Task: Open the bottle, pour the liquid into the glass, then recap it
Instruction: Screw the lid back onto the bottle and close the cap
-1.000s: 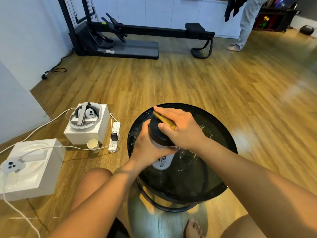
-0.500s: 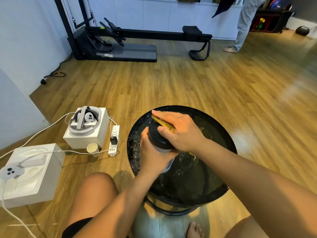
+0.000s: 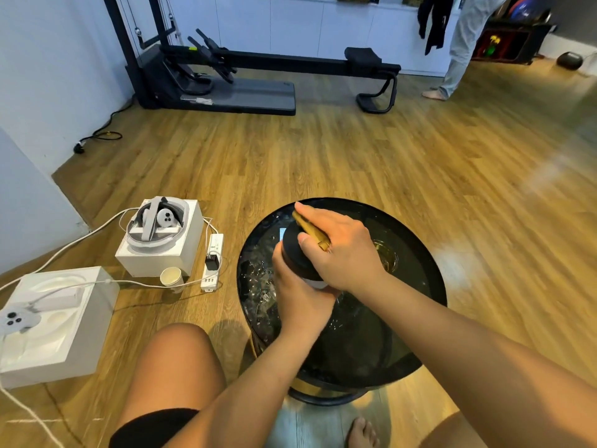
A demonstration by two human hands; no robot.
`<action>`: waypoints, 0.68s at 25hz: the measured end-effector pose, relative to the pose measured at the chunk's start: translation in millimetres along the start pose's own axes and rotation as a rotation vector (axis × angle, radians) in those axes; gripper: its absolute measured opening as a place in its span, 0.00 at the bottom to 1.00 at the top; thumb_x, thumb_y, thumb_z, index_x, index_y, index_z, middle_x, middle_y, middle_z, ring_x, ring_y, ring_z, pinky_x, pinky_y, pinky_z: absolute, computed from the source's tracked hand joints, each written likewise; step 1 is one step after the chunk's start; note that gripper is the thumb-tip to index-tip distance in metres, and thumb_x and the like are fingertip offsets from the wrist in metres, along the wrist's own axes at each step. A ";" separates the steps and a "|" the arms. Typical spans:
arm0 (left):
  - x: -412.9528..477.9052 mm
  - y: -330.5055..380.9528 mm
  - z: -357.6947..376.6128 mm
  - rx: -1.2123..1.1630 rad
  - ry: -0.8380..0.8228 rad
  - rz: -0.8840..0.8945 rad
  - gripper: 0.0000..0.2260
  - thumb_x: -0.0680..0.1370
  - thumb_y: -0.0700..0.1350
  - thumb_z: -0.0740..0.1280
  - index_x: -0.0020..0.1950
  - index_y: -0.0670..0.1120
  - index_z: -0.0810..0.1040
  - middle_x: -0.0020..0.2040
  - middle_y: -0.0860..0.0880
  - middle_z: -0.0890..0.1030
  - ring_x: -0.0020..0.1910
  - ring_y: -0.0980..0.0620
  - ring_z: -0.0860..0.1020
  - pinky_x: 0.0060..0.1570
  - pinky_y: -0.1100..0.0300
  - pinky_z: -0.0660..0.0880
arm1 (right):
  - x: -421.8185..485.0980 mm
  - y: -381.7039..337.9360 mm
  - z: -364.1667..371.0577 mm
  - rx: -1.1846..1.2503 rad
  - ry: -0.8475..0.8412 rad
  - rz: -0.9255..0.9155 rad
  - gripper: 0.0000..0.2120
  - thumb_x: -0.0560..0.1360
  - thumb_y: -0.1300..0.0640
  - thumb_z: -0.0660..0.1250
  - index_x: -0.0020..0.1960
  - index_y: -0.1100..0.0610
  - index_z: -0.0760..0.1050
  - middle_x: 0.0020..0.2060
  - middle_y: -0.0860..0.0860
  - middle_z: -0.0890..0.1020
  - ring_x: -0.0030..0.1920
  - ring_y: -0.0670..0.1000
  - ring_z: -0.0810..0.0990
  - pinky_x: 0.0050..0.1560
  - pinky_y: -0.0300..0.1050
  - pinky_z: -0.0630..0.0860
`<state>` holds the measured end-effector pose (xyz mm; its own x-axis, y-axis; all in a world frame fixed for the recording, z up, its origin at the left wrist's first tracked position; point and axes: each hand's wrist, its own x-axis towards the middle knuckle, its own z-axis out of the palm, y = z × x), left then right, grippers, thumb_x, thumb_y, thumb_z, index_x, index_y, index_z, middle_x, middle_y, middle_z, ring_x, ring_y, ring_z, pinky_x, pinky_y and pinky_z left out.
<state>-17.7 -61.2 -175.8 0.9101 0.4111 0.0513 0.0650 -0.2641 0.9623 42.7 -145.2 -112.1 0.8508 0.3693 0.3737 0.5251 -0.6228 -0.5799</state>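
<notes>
- The bottle with a pale body and a wide black screw lid (image 3: 295, 250) stands upright on the round black glass-topped side table (image 3: 416, 318), on its left half
- The left hand (image 3: 298, 297) is wrapped around the bottle's body from the near side, fingers closed on it to keep it from turning
- The right hand (image 3: 344, 250) lies over the lid from above, thumb and fingers pressed on the rim; a gold-coloured flat part (image 3: 311, 231) of the lid shows under the fingers
- The clear drinking glass (image 3: 386, 257) stands on the table just right of the right hand, mostly hidden by it; what it holds I cannot tell
- I judge the step in hand is work on the lid; whether it is unscrewing or recapping, one moment does not say
- If it is opening, the next move calls for a firm twist while the left hand holds against it, then lifting the lid clear
- Care is needed: the glass is near the right wrist and could be knocked
</notes>
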 end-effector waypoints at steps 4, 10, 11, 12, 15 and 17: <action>27.9 -14.7 -27.6 0.017 -0.205 0.071 0.47 0.54 0.56 0.85 0.68 0.53 0.68 0.61 0.53 0.78 0.60 0.54 0.78 0.59 0.50 0.78 | 2.3 7.3 -11.8 0.022 -0.140 -0.084 0.25 0.76 0.46 0.63 0.73 0.46 0.73 0.69 0.48 0.79 0.69 0.49 0.75 0.70 0.54 0.71; 24.3 -6.6 -14.9 0.001 -0.155 0.014 0.46 0.56 0.51 0.85 0.69 0.51 0.67 0.57 0.56 0.79 0.56 0.57 0.79 0.52 0.64 0.77 | 5.3 7.5 -0.6 0.005 -0.029 -0.025 0.25 0.75 0.45 0.61 0.72 0.47 0.75 0.66 0.48 0.81 0.66 0.52 0.78 0.66 0.55 0.74; 17.2 -4.5 -8.5 -0.001 -0.105 0.012 0.47 0.58 0.49 0.85 0.71 0.50 0.65 0.59 0.55 0.77 0.58 0.56 0.77 0.53 0.66 0.74 | 4.8 4.9 2.2 -0.005 -0.001 -0.011 0.26 0.75 0.45 0.61 0.72 0.48 0.75 0.65 0.48 0.82 0.65 0.52 0.79 0.65 0.54 0.75; 12.5 -4.3 -4.1 -0.011 -0.072 0.013 0.47 0.59 0.48 0.85 0.72 0.50 0.63 0.61 0.54 0.76 0.60 0.55 0.76 0.54 0.66 0.72 | 4.3 2.7 3.8 -0.013 0.016 -0.005 0.26 0.75 0.45 0.61 0.72 0.48 0.75 0.65 0.49 0.82 0.64 0.53 0.79 0.64 0.54 0.76; 17.0 -11.3 -10.5 0.024 -0.088 0.040 0.49 0.57 0.55 0.84 0.71 0.51 0.63 0.64 0.52 0.74 0.63 0.53 0.74 0.58 0.57 0.75 | 4.4 3.4 -3.1 0.002 -0.032 -0.014 0.25 0.75 0.46 0.62 0.72 0.48 0.74 0.66 0.49 0.81 0.66 0.52 0.78 0.66 0.54 0.75; 30.4 -13.7 -26.4 0.040 -0.197 0.042 0.46 0.54 0.59 0.83 0.68 0.55 0.67 0.61 0.54 0.77 0.60 0.54 0.77 0.58 0.51 0.78 | 6.6 9.4 -11.3 0.023 -0.130 -0.050 0.25 0.76 0.46 0.62 0.73 0.46 0.73 0.68 0.49 0.80 0.68 0.51 0.76 0.68 0.55 0.73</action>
<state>-1.7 -22.1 -180.3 0.9746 0.2213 0.0342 0.0378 -0.3132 0.9489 53.0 -156.4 -106.9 0.8178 0.4867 0.3070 0.5663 -0.5856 -0.5801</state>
